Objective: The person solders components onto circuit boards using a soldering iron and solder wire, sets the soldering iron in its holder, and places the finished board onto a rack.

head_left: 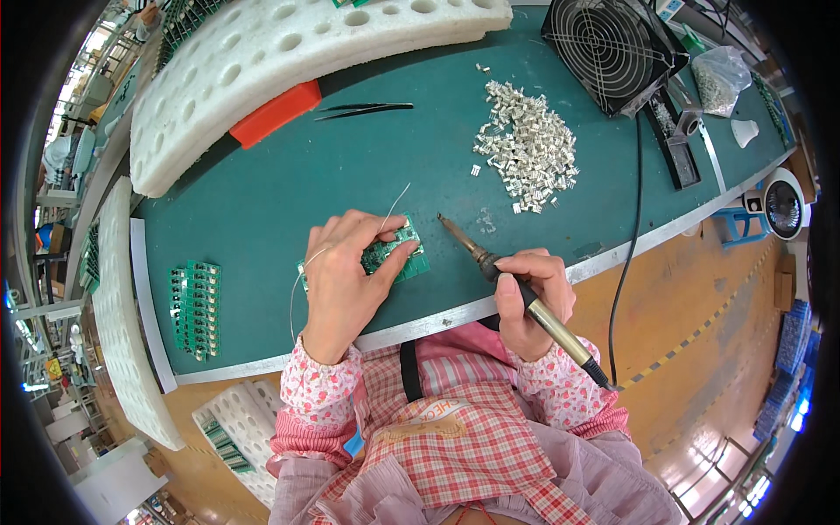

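My left hand (344, 267) is closed over a green circuit board (409, 262) near the table's front edge, thumb and fingers on its surface. A thin solder wire (395, 203) runs through the same hand; its free end sticks up past the fingers and the rest loops down by the wrist. In my right hand (535, 302) is a soldering iron (551, 325), gripped like a pen. Its dark tip (440, 216) points up and left, apart from the board. Part of the board is hidden under my left hand.
White connectors (529, 149) lie heaped beyond the iron. A fan (604, 48) and a black solder stand (674, 140) are at the far right. Tweezers (363, 110), a red box (276, 114) and white foam (306, 44) lie far left; a board panel (194, 308) sits near left.
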`<state>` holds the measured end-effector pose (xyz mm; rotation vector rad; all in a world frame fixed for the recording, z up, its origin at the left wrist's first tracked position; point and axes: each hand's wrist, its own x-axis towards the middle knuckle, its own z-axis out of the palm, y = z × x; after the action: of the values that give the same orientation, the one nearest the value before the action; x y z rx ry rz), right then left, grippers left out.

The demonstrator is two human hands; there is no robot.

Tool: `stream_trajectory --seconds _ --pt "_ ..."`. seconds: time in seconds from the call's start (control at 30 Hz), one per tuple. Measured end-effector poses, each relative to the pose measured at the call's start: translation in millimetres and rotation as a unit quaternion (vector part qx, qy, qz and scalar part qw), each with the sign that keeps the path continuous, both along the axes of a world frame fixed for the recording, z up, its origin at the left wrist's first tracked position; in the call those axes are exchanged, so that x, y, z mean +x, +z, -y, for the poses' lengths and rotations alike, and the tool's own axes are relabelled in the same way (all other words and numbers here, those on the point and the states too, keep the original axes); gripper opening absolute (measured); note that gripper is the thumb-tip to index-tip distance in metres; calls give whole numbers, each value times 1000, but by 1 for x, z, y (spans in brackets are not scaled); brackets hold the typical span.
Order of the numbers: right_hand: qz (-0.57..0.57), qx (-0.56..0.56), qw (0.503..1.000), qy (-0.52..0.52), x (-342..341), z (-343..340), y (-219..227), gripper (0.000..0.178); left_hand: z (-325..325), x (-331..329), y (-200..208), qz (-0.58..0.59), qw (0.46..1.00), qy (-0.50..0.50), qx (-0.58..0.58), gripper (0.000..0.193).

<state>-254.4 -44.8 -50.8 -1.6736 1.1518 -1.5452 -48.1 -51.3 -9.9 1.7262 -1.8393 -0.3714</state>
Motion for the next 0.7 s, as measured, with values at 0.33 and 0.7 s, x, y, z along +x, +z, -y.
stream_trajectory --seconds 0.33,0.7 --pt "4 3 1000 -2 0 0 0 13 0 1 -1 -6 1000 -8 -21 25" --pt "3 3 1000 -1 -1 0 -1 12 -7 5 0 -79 997 15 0 25"
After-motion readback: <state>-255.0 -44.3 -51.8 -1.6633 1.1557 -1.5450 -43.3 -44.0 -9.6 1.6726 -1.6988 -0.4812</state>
